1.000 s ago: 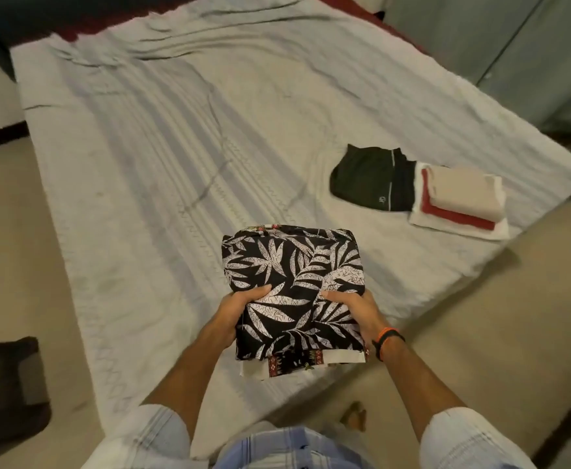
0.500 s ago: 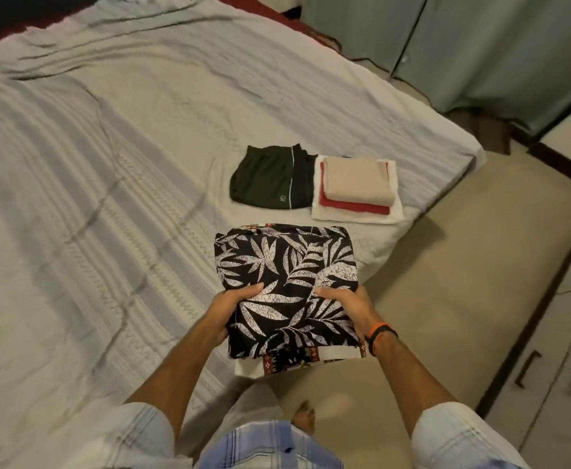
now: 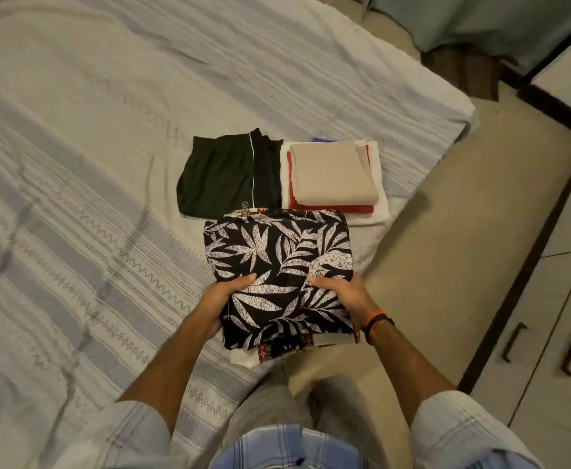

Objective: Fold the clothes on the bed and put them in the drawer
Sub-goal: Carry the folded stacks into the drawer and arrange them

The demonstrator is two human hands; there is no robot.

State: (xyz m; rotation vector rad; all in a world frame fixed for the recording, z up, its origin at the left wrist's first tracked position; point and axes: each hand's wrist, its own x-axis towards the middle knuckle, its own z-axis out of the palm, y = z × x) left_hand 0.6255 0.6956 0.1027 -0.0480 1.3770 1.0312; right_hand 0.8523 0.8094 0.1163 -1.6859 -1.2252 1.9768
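I hold a folded stack topped by a black garment with white leaf print (image 3: 277, 262) above the bed's near corner. My left hand (image 3: 221, 299) grips its left edge, thumb on top. My right hand (image 3: 338, 296) grips its right edge the same way. White and patterned folded cloth shows under the stack's near edge. Beyond it on the bed (image 3: 91, 164) lie folded dark green shorts (image 3: 223, 177) and a pile of beige, red and white folded clothes (image 3: 331, 174). Drawer fronts with dark handles (image 3: 545, 346) are at the lower right.
Beige floor (image 3: 463, 248) runs between the bed and the drawer unit. A teal curtain (image 3: 480, 18) hangs at the top right, with a dark mat below it. My legs and plaid shirt fill the bottom centre.
The view has swung right and nearer to the two piles on the bed. The stack in my hands now sits just short of them. The drawer fronts have come further into sight.
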